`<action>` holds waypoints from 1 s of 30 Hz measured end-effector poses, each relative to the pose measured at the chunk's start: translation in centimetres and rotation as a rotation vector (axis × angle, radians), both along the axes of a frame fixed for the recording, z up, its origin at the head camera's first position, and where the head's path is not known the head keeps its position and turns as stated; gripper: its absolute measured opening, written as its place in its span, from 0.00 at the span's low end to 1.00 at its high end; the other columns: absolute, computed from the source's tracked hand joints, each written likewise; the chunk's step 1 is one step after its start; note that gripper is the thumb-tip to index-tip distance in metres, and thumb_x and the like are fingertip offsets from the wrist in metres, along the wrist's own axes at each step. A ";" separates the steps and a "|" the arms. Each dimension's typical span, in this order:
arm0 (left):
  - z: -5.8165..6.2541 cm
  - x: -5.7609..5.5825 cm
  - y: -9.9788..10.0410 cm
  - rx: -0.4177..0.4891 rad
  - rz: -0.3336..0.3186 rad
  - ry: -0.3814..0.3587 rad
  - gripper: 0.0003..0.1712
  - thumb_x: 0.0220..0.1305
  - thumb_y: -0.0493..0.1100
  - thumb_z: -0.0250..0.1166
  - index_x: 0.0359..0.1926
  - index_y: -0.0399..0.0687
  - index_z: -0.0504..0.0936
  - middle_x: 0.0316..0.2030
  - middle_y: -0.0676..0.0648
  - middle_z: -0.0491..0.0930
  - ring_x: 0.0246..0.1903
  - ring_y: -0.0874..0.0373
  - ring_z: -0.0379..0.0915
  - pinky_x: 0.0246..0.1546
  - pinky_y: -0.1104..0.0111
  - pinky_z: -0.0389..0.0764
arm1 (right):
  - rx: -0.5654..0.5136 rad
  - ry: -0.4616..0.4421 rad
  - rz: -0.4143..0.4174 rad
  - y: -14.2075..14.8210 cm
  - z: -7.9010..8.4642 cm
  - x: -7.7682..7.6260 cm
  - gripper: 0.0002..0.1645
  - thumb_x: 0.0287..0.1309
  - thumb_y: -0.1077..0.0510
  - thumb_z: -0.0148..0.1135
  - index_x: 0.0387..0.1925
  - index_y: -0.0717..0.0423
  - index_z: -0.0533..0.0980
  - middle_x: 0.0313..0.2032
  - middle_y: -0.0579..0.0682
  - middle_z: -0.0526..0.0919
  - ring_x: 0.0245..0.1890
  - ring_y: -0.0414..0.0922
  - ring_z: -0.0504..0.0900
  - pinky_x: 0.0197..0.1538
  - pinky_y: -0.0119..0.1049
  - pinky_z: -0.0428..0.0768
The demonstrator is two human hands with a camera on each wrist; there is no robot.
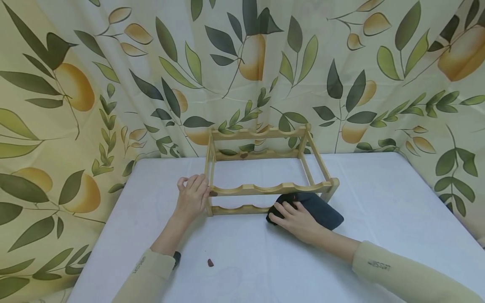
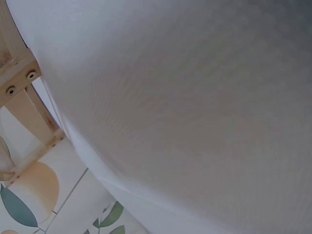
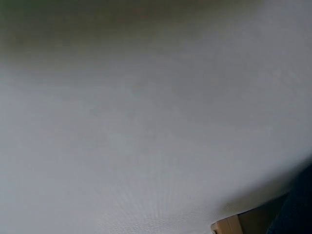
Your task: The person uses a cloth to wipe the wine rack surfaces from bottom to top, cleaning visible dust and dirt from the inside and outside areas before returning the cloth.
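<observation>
A light wooden rack [image 1: 248, 190] with wavy, scalloped rails stands on the white-covered table. My left hand [image 1: 192, 197] grips its front left corner, fingers over the post. At the lower front rail, my right hand [image 1: 297, 219] holds a dark navy cloth [image 1: 322, 210], bunched under the fingers and spread toward the right post. The cloth hides the right part of that rail. Part of the rack's frame [image 2: 19, 80], with two bolts, shows in the left wrist view. In the right wrist view, dark cloth [image 3: 297, 209] fills the lower right corner; neither wrist view shows fingers.
A small reddish-brown piece [image 1: 210, 262] lies on the table [image 1: 242, 273] in front of the rack. Similar brown spots [image 1: 243, 155] show on the back lower rail and near the left hand. A leaf-and-fruit patterned curtain [image 1: 151, 84] hangs behind and at the sides.
</observation>
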State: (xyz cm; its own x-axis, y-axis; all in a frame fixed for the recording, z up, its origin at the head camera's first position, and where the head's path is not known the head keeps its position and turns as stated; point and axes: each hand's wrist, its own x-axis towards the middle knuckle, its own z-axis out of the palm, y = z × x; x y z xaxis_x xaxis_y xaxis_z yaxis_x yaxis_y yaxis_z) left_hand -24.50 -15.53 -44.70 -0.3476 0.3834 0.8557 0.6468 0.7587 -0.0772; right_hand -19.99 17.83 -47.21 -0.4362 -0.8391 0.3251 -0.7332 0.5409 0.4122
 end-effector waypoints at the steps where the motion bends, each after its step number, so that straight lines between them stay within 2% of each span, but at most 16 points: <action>1: 0.0 0.0 0.0 -0.003 -0.001 -0.001 0.22 0.72 0.47 0.36 0.36 0.39 0.72 0.38 0.42 0.75 0.39 0.48 0.67 0.43 0.50 0.56 | 0.000 -0.002 -0.003 0.0 0.0 -0.1 0.30 0.41 0.63 0.67 0.47 0.45 0.66 0.49 0.53 0.67 0.43 0.50 0.67 0.39 0.46 0.71; 2: 0.1 0.0 0.0 -0.006 -0.003 -0.001 0.22 0.72 0.47 0.36 0.36 0.39 0.72 0.38 0.42 0.75 0.40 0.48 0.67 0.43 0.51 0.56 | -0.002 -0.001 -0.005 -0.1 -0.1 -0.1 0.25 0.47 0.64 0.62 0.47 0.45 0.66 0.49 0.54 0.67 0.43 0.50 0.67 0.39 0.46 0.71; 4: 0.1 0.0 0.0 -0.011 -0.004 0.000 0.21 0.72 0.47 0.36 0.36 0.38 0.72 0.38 0.42 0.75 0.40 0.48 0.67 0.42 0.51 0.56 | -0.008 0.011 -0.008 -0.2 -0.3 -0.3 0.14 0.62 0.63 0.44 0.47 0.45 0.66 0.49 0.53 0.66 0.43 0.50 0.67 0.38 0.45 0.71; 5: 0.1 0.0 0.0 -0.014 -0.004 0.001 0.21 0.72 0.47 0.36 0.36 0.38 0.72 0.38 0.42 0.75 0.40 0.48 0.67 0.42 0.51 0.56 | -0.013 0.018 -0.011 -0.2 -0.4 -0.4 0.15 0.66 0.62 0.35 0.47 0.45 0.66 0.49 0.53 0.66 0.43 0.50 0.67 0.37 0.45 0.71; 7: 0.1 0.0 0.0 -0.017 -0.003 0.004 0.21 0.72 0.47 0.36 0.36 0.38 0.72 0.38 0.42 0.75 0.40 0.48 0.67 0.42 0.51 0.57 | -0.023 0.035 -0.014 -0.4 -0.6 -0.6 0.26 0.69 0.60 0.16 0.47 0.45 0.66 0.48 0.53 0.66 0.43 0.50 0.67 0.35 0.44 0.71; 8: 0.1 0.0 0.0 -0.018 -0.002 0.006 0.21 0.72 0.47 0.36 0.36 0.38 0.72 0.38 0.42 0.75 0.40 0.48 0.67 0.42 0.51 0.57 | -0.029 0.040 -0.017 -0.4 -0.8 -0.7 0.31 0.68 0.59 0.09 0.46 0.44 0.66 0.48 0.53 0.66 0.43 0.50 0.67 0.34 0.43 0.71; 9: 0.1 0.0 0.0 -0.018 -0.002 0.006 0.21 0.72 0.47 0.36 0.36 0.38 0.72 0.38 0.41 0.75 0.40 0.48 0.67 0.42 0.51 0.57 | -0.033 0.043 -0.020 -0.4 -0.9 -0.8 0.34 0.67 0.57 0.06 0.46 0.43 0.66 0.48 0.53 0.66 0.43 0.50 0.67 0.33 0.43 0.71; 11: 0.1 0.0 -0.1 -0.018 -0.002 0.007 0.21 0.72 0.47 0.37 0.36 0.39 0.72 0.38 0.41 0.75 0.39 0.48 0.68 0.42 0.51 0.57 | -0.037 0.038 -0.026 -0.4 -1.0 -0.9 0.33 0.68 0.55 0.08 0.47 0.42 0.67 0.48 0.53 0.66 0.44 0.51 0.68 0.31 0.42 0.71; 12: 0.1 0.0 -0.1 -0.019 -0.002 0.007 0.21 0.72 0.47 0.36 0.36 0.39 0.72 0.38 0.42 0.75 0.39 0.48 0.68 0.42 0.51 0.57 | -0.039 0.031 -0.027 -0.4 -1.0 -0.9 0.29 0.70 0.54 0.12 0.47 0.42 0.67 0.48 0.54 0.66 0.44 0.51 0.68 0.31 0.42 0.71; 15: 0.1 0.0 -0.1 -0.022 -0.001 0.005 0.21 0.72 0.47 0.36 0.36 0.39 0.71 0.38 0.42 0.75 0.39 0.48 0.68 0.42 0.51 0.57 | -0.034 0.000 -0.038 -0.2 -1.0 -1.0 0.11 0.67 0.50 0.40 0.48 0.40 0.67 0.49 0.53 0.67 0.45 0.52 0.68 0.34 0.44 0.70; 16: 0.1 0.0 -0.1 -0.023 0.000 0.003 0.21 0.72 0.47 0.36 0.36 0.39 0.71 0.38 0.42 0.75 0.39 0.48 0.68 0.42 0.51 0.57 | -0.031 -0.010 -0.043 -0.2 -1.0 -1.0 0.12 0.63 0.49 0.49 0.48 0.40 0.67 0.49 0.54 0.67 0.45 0.52 0.68 0.36 0.45 0.70; 17: 0.1 0.0 -0.1 -0.025 0.002 0.002 0.21 0.72 0.47 0.36 0.36 0.39 0.71 0.38 0.42 0.75 0.39 0.48 0.68 0.42 0.51 0.57 | -0.027 -0.019 -0.048 -0.2 -0.9 -1.0 0.17 0.57 0.47 0.56 0.48 0.40 0.67 0.49 0.53 0.67 0.46 0.53 0.68 0.38 0.46 0.69; 19: 0.1 0.0 -0.1 -0.027 0.003 -0.001 0.22 0.73 0.47 0.36 0.36 0.39 0.71 0.38 0.42 0.75 0.39 0.48 0.68 0.42 0.51 0.57 | -0.019 -0.031 -0.059 -0.1 -0.9 -1.0 0.26 0.46 0.44 0.65 0.48 0.39 0.67 0.50 0.53 0.67 0.46 0.53 0.67 0.41 0.48 0.67; 25: 0.2 0.0 -0.1 -0.028 0.008 0.005 0.21 0.72 0.47 0.36 0.36 0.39 0.71 0.38 0.42 0.75 0.39 0.48 0.67 0.42 0.51 0.57 | -0.016 -0.064 -0.057 0.0 -0.9 -1.1 0.21 0.51 0.42 0.54 0.48 0.40 0.69 0.50 0.54 0.68 0.47 0.53 0.67 0.43 0.50 0.64; 30: 0.2 0.0 -0.1 -0.035 0.005 0.028 0.22 0.72 0.47 0.36 0.35 0.37 0.72 0.37 0.42 0.75 0.39 0.48 0.67 0.42 0.51 0.57 | -0.004 -0.007 -0.029 0.2 -1.1 -1.0 0.17 0.63 0.40 0.41 0.47 0.40 0.68 0.50 0.53 0.67 0.45 0.52 0.67 0.42 0.48 0.66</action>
